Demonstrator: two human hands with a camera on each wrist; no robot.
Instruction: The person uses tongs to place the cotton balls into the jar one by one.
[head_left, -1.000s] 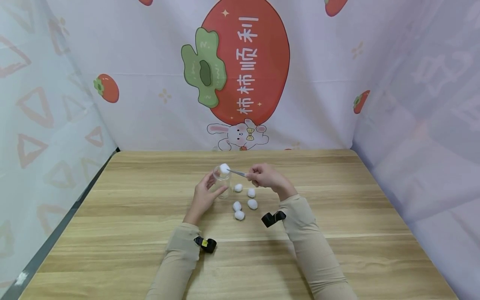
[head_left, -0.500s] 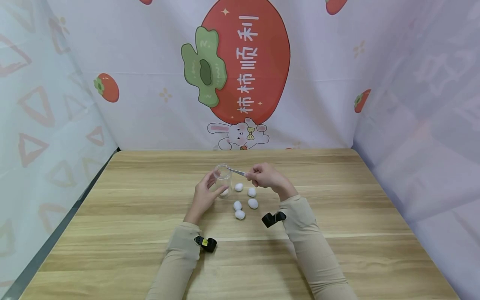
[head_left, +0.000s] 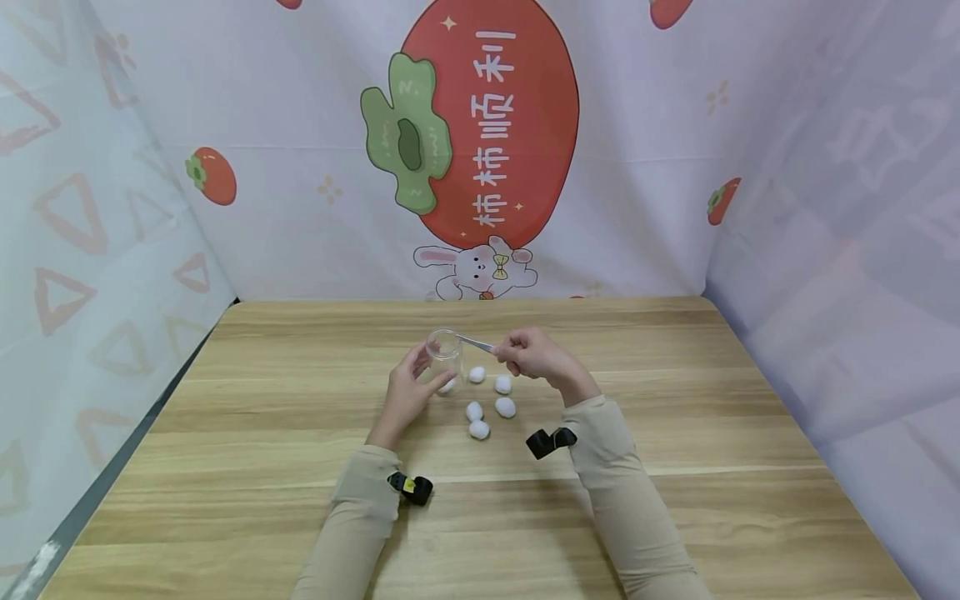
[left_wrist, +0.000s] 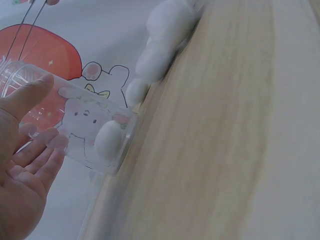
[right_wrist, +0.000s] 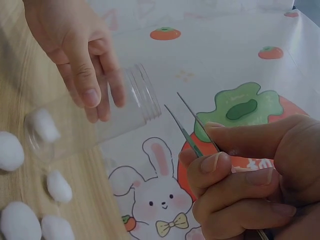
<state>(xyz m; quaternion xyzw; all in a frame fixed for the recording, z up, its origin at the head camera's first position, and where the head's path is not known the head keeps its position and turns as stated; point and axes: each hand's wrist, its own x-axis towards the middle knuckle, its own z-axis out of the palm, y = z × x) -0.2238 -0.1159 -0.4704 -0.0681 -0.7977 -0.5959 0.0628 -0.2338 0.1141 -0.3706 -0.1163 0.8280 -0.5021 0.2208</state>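
Note:
My left hand (head_left: 407,393) holds a clear, threaded-neck jar (right_wrist: 127,112) upright on the table, thumb on one side and fingers on the other. No lid sits on its mouth. One white cotton ball (left_wrist: 108,141) lies at the jar's bottom, seen through the wall in both wrist views. My right hand (head_left: 534,353) pinches metal tweezers (right_wrist: 186,131) between thumb and fingers. Their two tips stand apart with nothing between them, right at the jar's rim in the head view. Several loose cotton balls (head_left: 505,407) lie on the wood to the right of the jar.
The wooden table (head_left: 262,467) ends at a printed cloth backdrop (head_left: 300,250) behind, with cloth walls on both sides. A small black camera sits on the left wrist (head_left: 417,491) and another on the right wrist (head_left: 542,443).
The cotton ball that the tweezers held at the jar's mouth a second ago now lies at the bottom. The tweezers' tips are free of it; the right hand has shifted slightly right.

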